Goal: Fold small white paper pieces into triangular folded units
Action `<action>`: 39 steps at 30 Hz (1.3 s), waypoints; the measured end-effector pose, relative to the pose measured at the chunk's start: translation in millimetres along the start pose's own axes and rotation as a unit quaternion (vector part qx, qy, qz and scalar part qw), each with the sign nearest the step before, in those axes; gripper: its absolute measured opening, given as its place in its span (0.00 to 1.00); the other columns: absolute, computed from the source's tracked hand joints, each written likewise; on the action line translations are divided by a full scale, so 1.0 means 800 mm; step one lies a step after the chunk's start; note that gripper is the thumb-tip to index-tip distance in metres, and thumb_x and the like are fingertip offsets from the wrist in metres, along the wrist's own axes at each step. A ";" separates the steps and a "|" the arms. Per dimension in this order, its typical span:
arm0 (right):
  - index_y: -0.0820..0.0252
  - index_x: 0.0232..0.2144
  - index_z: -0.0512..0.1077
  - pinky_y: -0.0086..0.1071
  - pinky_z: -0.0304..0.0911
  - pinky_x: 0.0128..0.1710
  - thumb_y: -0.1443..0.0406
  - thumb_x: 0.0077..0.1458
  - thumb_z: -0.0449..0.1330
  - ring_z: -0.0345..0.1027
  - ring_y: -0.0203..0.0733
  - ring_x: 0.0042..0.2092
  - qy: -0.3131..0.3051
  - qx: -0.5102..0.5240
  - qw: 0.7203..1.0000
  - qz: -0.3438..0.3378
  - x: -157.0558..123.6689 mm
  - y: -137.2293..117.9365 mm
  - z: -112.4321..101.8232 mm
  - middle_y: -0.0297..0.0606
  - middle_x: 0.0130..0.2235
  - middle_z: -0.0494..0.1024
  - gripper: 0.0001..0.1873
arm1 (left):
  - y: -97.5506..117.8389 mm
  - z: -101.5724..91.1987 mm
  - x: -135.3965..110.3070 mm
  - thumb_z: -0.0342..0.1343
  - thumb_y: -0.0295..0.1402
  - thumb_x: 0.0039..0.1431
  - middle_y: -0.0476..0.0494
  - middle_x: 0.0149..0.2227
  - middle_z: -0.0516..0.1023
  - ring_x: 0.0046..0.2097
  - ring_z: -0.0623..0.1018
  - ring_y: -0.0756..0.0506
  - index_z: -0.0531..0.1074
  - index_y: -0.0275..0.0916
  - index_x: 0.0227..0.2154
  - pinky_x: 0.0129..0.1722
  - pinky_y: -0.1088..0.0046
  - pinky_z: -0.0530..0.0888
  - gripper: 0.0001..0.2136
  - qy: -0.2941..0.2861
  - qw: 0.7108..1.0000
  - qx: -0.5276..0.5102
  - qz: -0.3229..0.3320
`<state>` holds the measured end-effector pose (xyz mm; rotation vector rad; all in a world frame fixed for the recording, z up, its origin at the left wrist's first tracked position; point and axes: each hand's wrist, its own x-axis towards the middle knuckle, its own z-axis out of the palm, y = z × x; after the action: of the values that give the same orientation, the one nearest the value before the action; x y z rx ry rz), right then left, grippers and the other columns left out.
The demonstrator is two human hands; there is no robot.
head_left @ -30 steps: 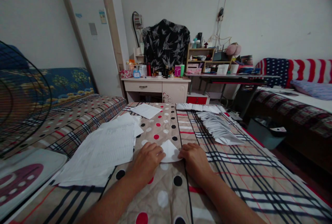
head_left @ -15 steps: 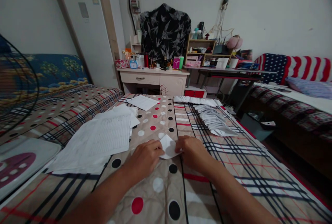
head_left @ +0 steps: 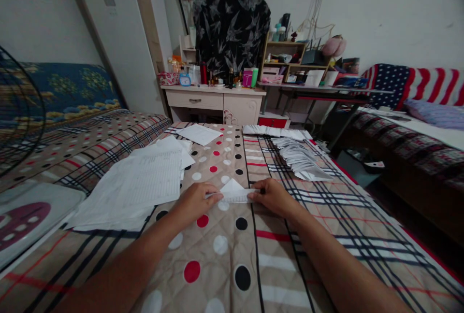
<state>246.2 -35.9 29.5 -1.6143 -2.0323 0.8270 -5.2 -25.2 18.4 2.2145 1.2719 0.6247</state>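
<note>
We count two hands, left hand [head_left: 197,201] and right hand [head_left: 273,195], holding one folded paper [head_left: 235,195] between them, each pinching an end, low over the middle of the patterned cover [head_left: 218,281]. The fingers hide the paper's ends from us.

On the left we have one loose pile of sheets [head_left: 147,177], too overlapped to count, with one loose paper [head_left: 200,134] beyond it. On the right lie two groups of folded pieces: a flat row [head_left: 275,131] at the far edge and a fanned stack [head_left: 299,158] nearer us, packed too tightly to number. A wire fan guard [head_left: 44,115] cuts across our far left; one desk [head_left: 195,100] stands beyond the cover.

Half a second ago we saw a plain white face; now a lined strip crosses the paper's lower part beneath its peak.
</note>
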 end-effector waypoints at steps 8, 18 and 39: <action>0.63 0.21 0.72 0.26 0.48 0.23 0.57 0.51 0.58 0.54 0.32 0.24 -0.001 0.052 0.999 -0.007 0.005 0.006 0.000 0.29 0.20 0.63 0.15 | -0.009 0.005 0.009 0.53 0.42 0.57 0.48 0.30 0.80 0.32 0.75 0.46 0.79 0.38 0.31 0.33 0.74 0.66 0.14 -0.006 0.998 -0.005 -0.057; 0.63 0.21 0.74 0.27 0.49 0.22 0.62 0.46 0.61 0.56 0.31 0.21 0.010 0.083 0.995 0.044 0.009 0.007 -0.004 0.31 0.19 0.68 0.09 | -0.009 0.004 0.011 0.55 0.41 0.55 0.45 0.32 0.82 0.34 0.77 0.44 0.80 0.38 0.33 0.34 0.73 0.67 0.13 -0.003 0.997 -0.026 -0.073; 0.61 0.23 0.77 0.26 0.52 0.24 0.63 0.40 0.68 0.63 0.33 0.24 0.025 0.008 0.997 0.069 0.009 0.006 -0.007 0.31 0.22 0.75 0.07 | -0.012 0.003 0.014 0.59 0.42 0.49 0.47 0.25 0.77 0.27 0.71 0.47 0.80 0.39 0.30 0.28 0.74 0.62 0.12 0.030 0.995 -0.024 -0.089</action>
<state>251.6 -27.4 30.0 -1.7650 -1.8910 0.8407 -4.7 -11.6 12.5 2.0295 1.4510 0.6487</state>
